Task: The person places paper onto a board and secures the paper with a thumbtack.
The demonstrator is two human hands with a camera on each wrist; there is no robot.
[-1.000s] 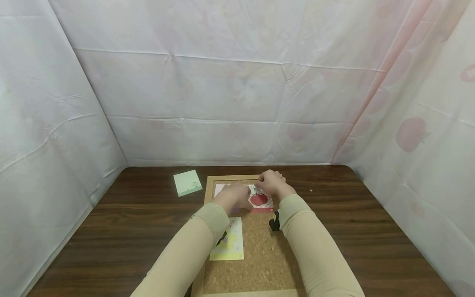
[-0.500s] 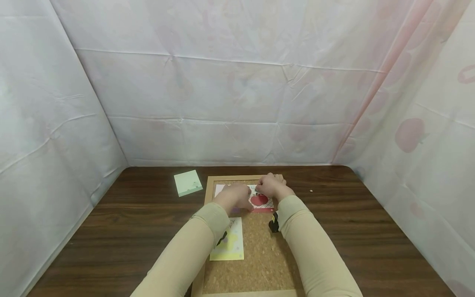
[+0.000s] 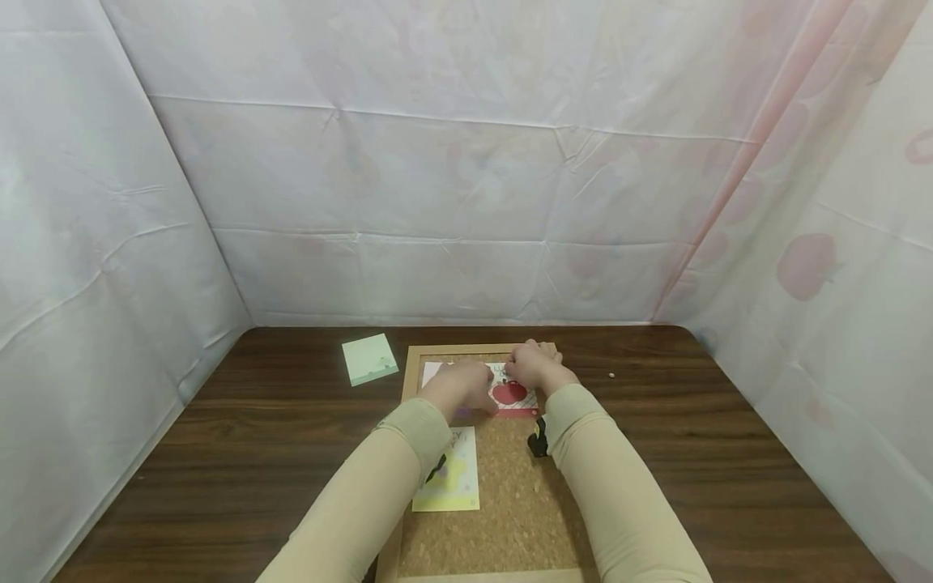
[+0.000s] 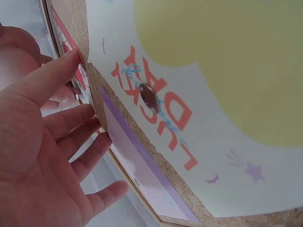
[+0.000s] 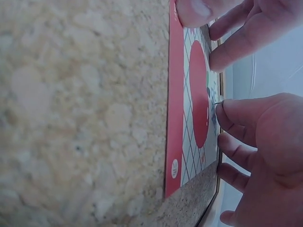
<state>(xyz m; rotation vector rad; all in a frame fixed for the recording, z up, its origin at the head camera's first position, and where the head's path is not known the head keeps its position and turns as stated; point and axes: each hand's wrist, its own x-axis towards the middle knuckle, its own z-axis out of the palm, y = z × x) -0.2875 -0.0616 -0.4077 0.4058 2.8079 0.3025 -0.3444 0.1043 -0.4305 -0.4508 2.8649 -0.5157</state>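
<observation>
On a wood-framed cork board (image 3: 521, 518) lies a white card with a red apple (image 5: 199, 94). My left hand (image 3: 459, 384) is over the left part of this card, its thumb on the red lower edge and its fingers stretched out. At the card's upper part, my right hand (image 3: 535, 364) pinches a small thumbtack (image 5: 217, 103) between thumb and index finger; only its thin metal part shows. Beside the apple card is a purple-edged card (image 4: 137, 156), partly under my left hand. Nearer me lies a yellow card (image 3: 459, 478), with a round metal tack (image 4: 150, 97) in it.
A pale green note sheet (image 3: 369, 359) lies on the dark wooden table (image 3: 291, 453), left of the board. Right of the board sits a tiny light speck (image 3: 611, 375). White fabric (image 3: 452, 178) hangs behind the table and at both sides.
My right hand has come slightly down and closer onto the apple card's upper part since a second ago. My left hand keeps its place, and the cards have not moved.
</observation>
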